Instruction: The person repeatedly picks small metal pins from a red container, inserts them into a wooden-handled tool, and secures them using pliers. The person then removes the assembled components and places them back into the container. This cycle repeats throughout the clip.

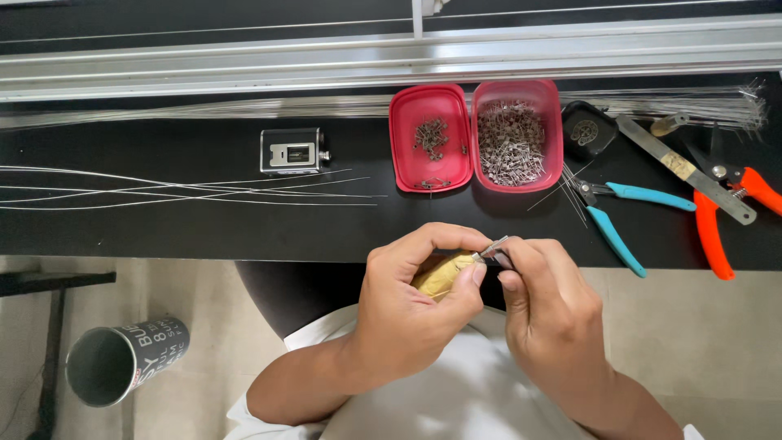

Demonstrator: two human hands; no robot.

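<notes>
Head view. The left hand [407, 301] is closed around a small tool with a yellowish wooden handle [442, 275], held just off the near edge of the black bench [204, 232], above the person's lap. The right hand [550, 314] pinches at the tool's metal tip [491, 249] with thumb and forefinger; whatever small piece sits between them is too small to make out.

Progress, as judged from how things lie: the red tray [519, 134] toward the back of the bench holds a dense heap of small wire pieces [511, 145], while the red lid [431, 137] touching its left side carries only a few pieces [430, 137]. If the lid takes the finished pieces, the work is at an early stage with most of the stock left; which pile is which cannot be confirmed.

Edges and room: long straight wires [187, 191] lie loose across the left half of the bench, and a further bundle [204, 110] runs along the back edge under an aluminium rail [391, 57]. Toward the right end lie blue-handled cutters [623, 220], orange-handled snips [725, 216] and a flat metal file [684, 167], close together. A small black box [292, 151] stands mid-bench. The strip along the near edge in front of the hands is bare. A dark cup [122, 363] lies on its side on the floor at the left.
</notes>
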